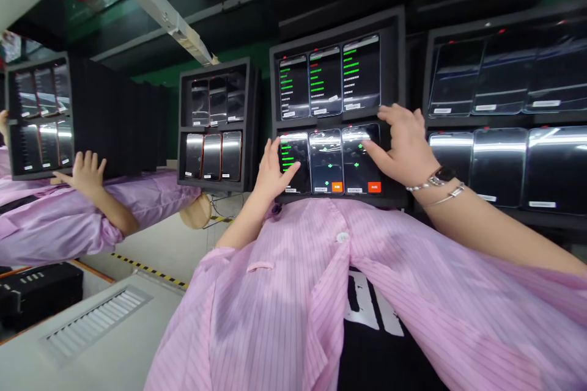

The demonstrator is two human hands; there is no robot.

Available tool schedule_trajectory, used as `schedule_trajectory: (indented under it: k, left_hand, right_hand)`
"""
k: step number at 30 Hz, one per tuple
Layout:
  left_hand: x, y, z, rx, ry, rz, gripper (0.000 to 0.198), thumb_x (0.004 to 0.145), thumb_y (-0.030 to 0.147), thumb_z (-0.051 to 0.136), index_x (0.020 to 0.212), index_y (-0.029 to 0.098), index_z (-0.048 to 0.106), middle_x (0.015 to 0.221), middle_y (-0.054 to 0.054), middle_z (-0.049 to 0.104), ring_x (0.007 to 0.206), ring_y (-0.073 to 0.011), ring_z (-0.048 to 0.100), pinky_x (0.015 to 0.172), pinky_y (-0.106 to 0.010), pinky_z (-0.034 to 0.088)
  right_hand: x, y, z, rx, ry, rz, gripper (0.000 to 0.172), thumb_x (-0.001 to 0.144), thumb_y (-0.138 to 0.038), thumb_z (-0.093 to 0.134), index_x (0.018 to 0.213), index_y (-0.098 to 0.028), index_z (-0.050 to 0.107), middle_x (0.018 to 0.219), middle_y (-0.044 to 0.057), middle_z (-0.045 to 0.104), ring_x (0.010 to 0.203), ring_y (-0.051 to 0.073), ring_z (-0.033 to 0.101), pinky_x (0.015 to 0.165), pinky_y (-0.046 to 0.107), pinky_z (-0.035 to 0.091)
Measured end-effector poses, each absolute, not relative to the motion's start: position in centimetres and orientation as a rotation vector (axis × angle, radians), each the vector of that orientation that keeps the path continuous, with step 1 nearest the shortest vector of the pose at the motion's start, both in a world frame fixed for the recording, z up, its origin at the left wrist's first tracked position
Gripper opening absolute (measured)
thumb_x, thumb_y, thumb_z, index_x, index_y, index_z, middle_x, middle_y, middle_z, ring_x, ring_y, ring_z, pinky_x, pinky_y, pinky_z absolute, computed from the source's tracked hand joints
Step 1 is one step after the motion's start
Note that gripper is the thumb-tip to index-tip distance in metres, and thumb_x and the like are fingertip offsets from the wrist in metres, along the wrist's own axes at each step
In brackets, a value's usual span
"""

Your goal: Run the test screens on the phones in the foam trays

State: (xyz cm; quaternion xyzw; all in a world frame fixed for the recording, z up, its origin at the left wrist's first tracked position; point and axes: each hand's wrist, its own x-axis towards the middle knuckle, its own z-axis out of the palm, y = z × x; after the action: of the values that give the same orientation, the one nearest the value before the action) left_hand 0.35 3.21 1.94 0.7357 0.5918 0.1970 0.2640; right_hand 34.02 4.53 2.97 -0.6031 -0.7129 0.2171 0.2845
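Note:
A black foam tray (394,61) in front of me holds two rows of three lit phones. My left hand (271,170) has its fingers spread, one fingertip on the lower left phone (293,149) with green text. My right hand (403,143), with a watch and bracelets at the wrist, lies open across the tray's middle bar, a finger touching the lower right phone (362,162), which shows green arrows and an orange button. The lower middle phone (326,162) shows the same arrows. The upper phones (325,79) list green lines.
Another tray (504,110) of dark phones stands to the right, and a smaller one (215,125) to the left. Far left, another person's hand (85,174) in a pink sleeve rests at a further tray (41,116). A white frame bar (156,3) runs overhead.

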Motion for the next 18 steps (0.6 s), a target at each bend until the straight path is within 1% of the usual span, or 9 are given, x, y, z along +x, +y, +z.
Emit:
schedule_trajectory:
  k: [3,5,7,9,12,15,18]
  left_hand:
    - [0.8,8.4,1.3,2.017,1.587,0.618,0.089,0.096,0.077,0.054,0.165,0.029,0.025,0.172,-0.017,0.034,0.164,-0.0366,0.026,0.131,-0.06,0.029]
    - [1.2,11.5,0.8,2.027,1.587,0.674,0.089,0.096,0.079,0.052,0.165,0.029,0.027,0.171,-0.016,0.036,0.163,-0.0361,0.03,0.132,-0.058,0.03]
    - [1.5,13.4,0.5,2.026,1.61,0.698,0.089,0.095,0.081,0.05,0.164,0.028,0.031,0.171,-0.016,0.036,0.161,-0.0369,0.032,0.13,-0.058,0.033]
    - [1.9,14.2,0.4,2.003,1.664,0.665,0.092,0.093,0.084,0.049,0.162,0.026,0.035,0.171,-0.018,0.035,0.159,-0.0401,0.035,0.126,-0.06,0.038]
    - [2.2,14.0,0.4,1.966,1.735,0.578,0.099,0.089,0.088,0.049,0.163,0.023,0.037,0.172,-0.022,0.031,0.153,-0.0457,0.042,0.118,-0.062,0.047]
    - [2.3,13.5,0.5,1.963,1.759,0.576,0.098,0.088,0.088,0.052,0.162,0.026,0.039,0.171,-0.019,0.033,0.151,-0.0454,0.045,0.117,-0.06,0.048]
    - [2.2,13.4,0.6,1.971,1.767,0.596,0.094,0.089,0.086,0.054,0.162,0.029,0.039,0.17,-0.017,0.035,0.154,-0.0433,0.041,0.118,-0.059,0.048]
  right_hand:
    - [33.6,8.0,3.1,-1.565,-1.994,0.61,0.054,0.097,-0.051,0.055,0.145,-0.028,0.047,0.152,0.015,0.06,0.154,0.039,0.041,0.132,0.072,0.01]
    - [33.3,9.9,2.8,-1.564,-2.013,0.592,0.054,0.098,-0.051,0.055,0.144,-0.024,0.05,0.148,0.016,0.062,0.152,0.04,0.043,0.132,0.074,0.01]
    - [33.1,10.9,2.3,-1.577,-1.996,0.574,0.059,0.096,-0.05,0.056,0.144,-0.018,0.051,0.147,0.018,0.062,0.151,0.042,0.043,0.129,0.076,0.014]
    - [33.0,11.1,2.0,-1.592,-1.975,0.572,0.063,0.093,-0.049,0.058,0.145,-0.015,0.05,0.15,0.019,0.06,0.152,0.042,0.042,0.128,0.075,0.019]
    - [33.0,11.4,2.1,-1.599,-1.967,0.582,0.066,0.092,-0.051,0.061,0.147,-0.015,0.05,0.154,0.019,0.056,0.154,0.043,0.039,0.128,0.073,0.021]
    - [32.8,12.5,2.4,-1.595,-1.976,0.596,0.067,0.093,-0.051,0.06,0.149,-0.017,0.048,0.153,0.019,0.057,0.155,0.043,0.038,0.128,0.074,0.019]
    - [32.4,13.7,2.4,-1.597,-1.973,0.592,0.064,0.095,-0.051,0.057,0.149,-0.018,0.049,0.149,0.019,0.06,0.153,0.043,0.04,0.128,0.075,0.017]
